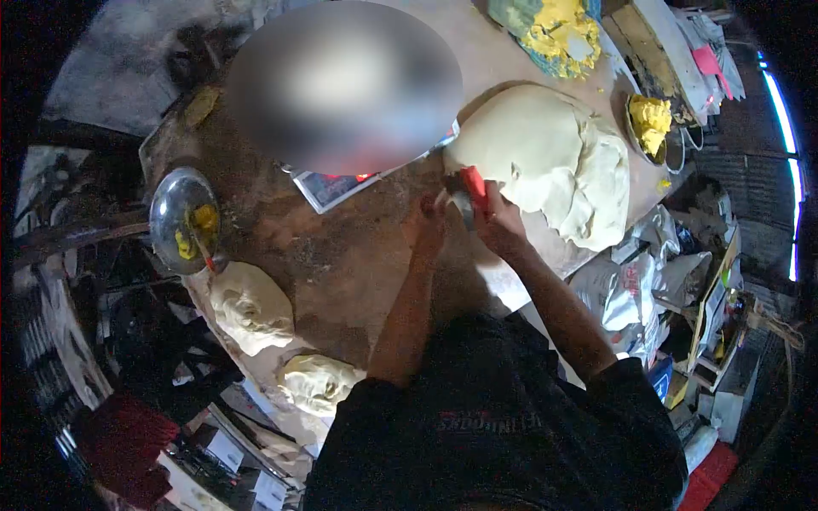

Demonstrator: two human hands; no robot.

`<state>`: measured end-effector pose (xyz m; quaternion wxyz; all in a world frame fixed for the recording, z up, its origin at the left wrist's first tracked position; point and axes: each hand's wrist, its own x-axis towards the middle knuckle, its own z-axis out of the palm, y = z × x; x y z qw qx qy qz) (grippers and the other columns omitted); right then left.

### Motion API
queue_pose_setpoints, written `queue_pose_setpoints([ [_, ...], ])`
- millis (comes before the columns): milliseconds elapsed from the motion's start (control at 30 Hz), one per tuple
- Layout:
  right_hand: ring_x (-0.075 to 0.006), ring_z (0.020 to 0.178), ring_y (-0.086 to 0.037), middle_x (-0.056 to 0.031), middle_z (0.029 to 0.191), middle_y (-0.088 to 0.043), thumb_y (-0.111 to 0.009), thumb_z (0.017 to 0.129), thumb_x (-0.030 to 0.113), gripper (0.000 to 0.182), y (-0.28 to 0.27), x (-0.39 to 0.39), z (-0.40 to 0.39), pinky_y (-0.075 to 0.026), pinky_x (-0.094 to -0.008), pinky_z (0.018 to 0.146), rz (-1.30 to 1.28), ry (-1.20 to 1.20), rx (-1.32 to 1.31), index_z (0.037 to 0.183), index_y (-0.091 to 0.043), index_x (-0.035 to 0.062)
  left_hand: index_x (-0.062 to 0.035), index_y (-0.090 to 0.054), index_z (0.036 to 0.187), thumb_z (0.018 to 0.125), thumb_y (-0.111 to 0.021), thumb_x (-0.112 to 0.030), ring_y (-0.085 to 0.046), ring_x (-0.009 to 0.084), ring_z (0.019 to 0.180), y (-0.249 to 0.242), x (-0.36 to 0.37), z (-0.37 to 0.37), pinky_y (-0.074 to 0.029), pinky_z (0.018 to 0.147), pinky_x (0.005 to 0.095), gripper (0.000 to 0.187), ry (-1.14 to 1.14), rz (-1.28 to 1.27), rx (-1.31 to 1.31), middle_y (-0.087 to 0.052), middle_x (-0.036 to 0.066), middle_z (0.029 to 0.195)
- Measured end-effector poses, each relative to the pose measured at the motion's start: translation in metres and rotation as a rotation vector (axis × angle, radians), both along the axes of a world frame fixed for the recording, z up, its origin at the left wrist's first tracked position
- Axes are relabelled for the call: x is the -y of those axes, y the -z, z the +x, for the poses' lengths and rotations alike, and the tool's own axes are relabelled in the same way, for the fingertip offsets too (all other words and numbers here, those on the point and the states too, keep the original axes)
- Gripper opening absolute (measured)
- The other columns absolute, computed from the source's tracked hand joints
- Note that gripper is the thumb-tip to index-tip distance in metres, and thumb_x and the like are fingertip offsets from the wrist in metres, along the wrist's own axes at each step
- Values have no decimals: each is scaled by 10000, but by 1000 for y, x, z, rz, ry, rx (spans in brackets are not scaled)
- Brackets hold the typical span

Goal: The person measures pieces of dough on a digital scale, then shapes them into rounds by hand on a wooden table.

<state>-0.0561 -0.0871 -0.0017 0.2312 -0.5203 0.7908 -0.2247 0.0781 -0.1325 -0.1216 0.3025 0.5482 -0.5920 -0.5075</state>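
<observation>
Right hand's (499, 221) red tool (474, 186), shirt lettering (465, 422) unclear

A light strip (784, 128) edges the corrugated wall (754, 192).

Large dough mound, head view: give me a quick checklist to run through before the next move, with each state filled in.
1. Red-handled tool in the right hand's grip: ok, fingers closed around it.
2. Left hand free of any object: cannot tell, its fingers are blurred.
3. Large dough mound resting on the table: ok.
4. Red-handled tool clear of the large dough mound: cannot tell, they overlap in this view.
5. Smaller dough lump apart from the large dough mound: ok, bare table lies between.
6. Metal bowl empty: not ok, yellow paste is in it.
</observation>
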Motion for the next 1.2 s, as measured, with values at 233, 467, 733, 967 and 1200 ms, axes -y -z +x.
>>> queue_pose_setpoints([
  [233,-435,736,-618,-246,881,-606,-489,842,58,322,34,21,15,-491,-506,588,-33,-181,-302,1149,-407,10,-18,-634,942,920,-576,-285,-594,186,739,-21,29,27,-483,706,353,274,-30,56,-205,-638,89,823],
  [467,-439,712,-615,-236,809,-610,-679,791,250,403,61,-40,-21,-481,-466,585,-146,94,31,1055,-460,38,-75,-515,1269,890,-588,-268,-410,388,1107,-199,185,54,-391,934,423,432,-208,-736,96,-221,239,1325],
  [733,-350,837,-603,-174,968,-606,-620,833,268,365,33,-94,-24,-484,-431,738,-159,-108,-510,1105,-557,33,-89,-478,1324,827,-621,-470,-417,393,1151,-126,78,102,-354,951,496,643,-147,-665,290,-401,263,1281],
  [967,-246,651,-631,-140,755,-637,-678,779,94,121,4,36,-32,-508,-292,628,-506,-21,-105,874,-651,23,-27,-512,1199,879,-609,-349,-506,208,825,-114,-15,212,-458,696,352,463,-355,-267,270,-542,107,1018],
  [1200,-286,961,-617,-121,1098,-618,-663,780,263,347,-33,124,94,-476,-418,881,-408,-1032,-272,1088,-625,106,8,-466,1180,894,-578,-118,-504,143,800,-137,114,220,-443,672,296,332,-661,-760,-447,-524,89,1016],
])
